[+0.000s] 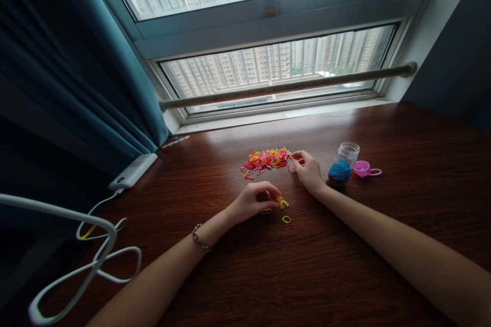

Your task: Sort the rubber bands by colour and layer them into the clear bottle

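Note:
A pile of pink, red, orange and yellow rubber bands [266,160] lies on the brown wooden table [238,276]. My right hand [307,167] is at the pile's right edge, thumb and fingertips pressed together; whatever lies between them is too small to name. My left hand [259,200], with a beaded bracelet at the wrist, is nearer to me and pinches some yellow rubber bands [283,203]. One loose yellow band [286,219] lies just below them, and another [266,211] is under the left fingers.
Right of my right hand, an open clear jar [344,161] holds blue bands, beside a pink lid [366,169] with a loop. A white device [132,171] with a white cable [111,245] lies left, near the blue curtain [126,87]. A metal rail [287,88] crosses the window.

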A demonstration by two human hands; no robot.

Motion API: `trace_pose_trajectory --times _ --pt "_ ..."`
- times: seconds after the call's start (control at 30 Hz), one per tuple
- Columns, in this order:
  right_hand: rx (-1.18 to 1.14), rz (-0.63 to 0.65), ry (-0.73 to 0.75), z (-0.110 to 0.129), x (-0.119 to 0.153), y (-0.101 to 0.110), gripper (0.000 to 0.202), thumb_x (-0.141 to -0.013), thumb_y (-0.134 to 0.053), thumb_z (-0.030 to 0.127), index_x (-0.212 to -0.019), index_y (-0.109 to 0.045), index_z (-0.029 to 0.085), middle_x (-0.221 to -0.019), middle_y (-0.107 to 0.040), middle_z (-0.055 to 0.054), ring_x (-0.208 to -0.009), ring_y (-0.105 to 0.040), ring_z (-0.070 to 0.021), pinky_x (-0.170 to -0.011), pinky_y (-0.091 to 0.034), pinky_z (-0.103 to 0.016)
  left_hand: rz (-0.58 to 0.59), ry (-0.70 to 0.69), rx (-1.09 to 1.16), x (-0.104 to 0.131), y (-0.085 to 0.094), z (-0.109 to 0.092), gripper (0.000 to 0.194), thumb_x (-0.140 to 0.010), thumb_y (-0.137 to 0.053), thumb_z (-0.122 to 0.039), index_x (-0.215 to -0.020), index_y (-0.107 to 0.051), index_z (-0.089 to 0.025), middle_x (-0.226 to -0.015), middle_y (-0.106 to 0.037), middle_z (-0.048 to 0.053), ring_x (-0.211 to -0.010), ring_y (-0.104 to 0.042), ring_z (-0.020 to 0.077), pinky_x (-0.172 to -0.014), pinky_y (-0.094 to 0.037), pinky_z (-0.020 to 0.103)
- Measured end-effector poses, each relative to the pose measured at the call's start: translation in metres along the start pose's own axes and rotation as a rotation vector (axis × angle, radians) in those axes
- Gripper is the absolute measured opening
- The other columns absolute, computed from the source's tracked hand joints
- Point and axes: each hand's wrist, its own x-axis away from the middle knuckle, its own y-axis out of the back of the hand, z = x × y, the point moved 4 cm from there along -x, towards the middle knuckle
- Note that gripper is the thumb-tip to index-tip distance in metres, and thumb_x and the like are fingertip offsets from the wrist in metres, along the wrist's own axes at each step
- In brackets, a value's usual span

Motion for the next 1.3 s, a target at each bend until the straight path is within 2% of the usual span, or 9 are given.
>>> trace_pose_trajectory --times 0.2,0.4,0.6,0.8,1.0,1.17,1.3 --pt "0.000 0.001 0.004 0.001 0.000 0.000 0.017 -0.076 -0.048 0.025 -0.084 -0.060 0.015 -0.082 -0.062 -0.006 -0.064 -0.055 -0.0152 -0.063 -0.045 -0.028 0.049 -0.029 0.041 -0.001 0.000 -0.001 0.023 -0.074 -0.063 -0.028 -0.090 -0.062 -0.011 -0.084 -0.057 0.006 -0.073 -0.053 0.0121 -0.063 -0.043 0.022" --pt "-0.003 0.003 -0.003 0.001 0.000 0.000 0.018 -0.076 -0.048 0.026 -0.084 -0.060 0.015 -0.083 -0.063 -0.006 -0.064 -0.056 -0.0152 -0.063 -0.045 -0.028 0.062 -0.078 -0.030 -0.001 0.000 -0.009 0.020 -0.077 -0.060 -0.028 -0.088 -0.066 -0.013 -0.077 -0.054 0.005 -0.065 -0.048 0.0095 -0.057 -0.038 0.020" --pt "0.011 -0.004 -0.005 0.003 0.000 0.001 0.018 -0.076 -0.047 0.025 -0.084 -0.060 0.015 -0.082 -0.063 -0.005 -0.064 -0.056 -0.0148 -0.062 -0.045 -0.027 0.091 -0.112 -0.030 -0.001 0.001 -0.013 0.021 -0.077 -0.060 -0.030 -0.084 -0.068 -0.012 -0.076 -0.056 0.006 -0.067 -0.052 0.0114 -0.060 -0.041 0.022" --pt "0.158 -0.014 0.023 0.000 -0.005 0.007 0.016 -0.075 -0.047 0.021 -0.081 -0.062 0.018 -0.080 -0.065 -0.003 -0.066 -0.058 -0.0151 -0.064 -0.043 -0.026 0.114 -0.108 -0.052 -0.001 0.000 -0.016 0.025 -0.080 -0.056 -0.032 -0.086 -0.068 -0.011 -0.075 -0.061 0.009 -0.067 -0.055 0.0129 -0.061 -0.043 0.022" --pt "0.275 0.078 -0.035 -0.004 -0.005 0.005 0.012 -0.073 -0.052 0.019 -0.077 -0.064 0.018 -0.073 -0.066 -0.003 -0.064 -0.059 -0.0148 -0.066 -0.042 -0.025 0.120 -0.081 -0.038 -0.001 0.000 -0.019 0.025 -0.081 -0.054 -0.031 -0.083 -0.068 -0.010 -0.078 -0.063 0.010 -0.071 -0.057 0.0144 -0.066 -0.045 0.024" --pt "0.337 0.168 0.012 -0.002 -0.002 -0.001 0.014 -0.068 -0.058 0.015 -0.081 -0.063 0.017 -0.078 -0.065 -0.004 -0.070 -0.058 -0.0155 -0.066 -0.042 -0.025 0.120 -0.093 -0.005 -0.001 0.001 -0.021 0.029 -0.084 -0.048 -0.032 -0.083 -0.068 -0.011 -0.083 -0.062 0.011 -0.076 -0.058 0.0156 -0.070 -0.045 0.024" --pt "0.345 0.174 0.051 0.000 -0.001 -0.001 0.011 -0.071 -0.055 0.011 -0.078 -0.062 0.017 -0.076 -0.065 -0.004 -0.071 -0.057 -0.0158 -0.066 -0.041 -0.025 0.097 -0.054 -0.020 -0.001 0.004 -0.015 0.032 -0.085 -0.045 -0.032 -0.080 -0.067 -0.010 -0.074 -0.060 0.008 -0.068 -0.055 0.0128 -0.063 -0.043 0.022"
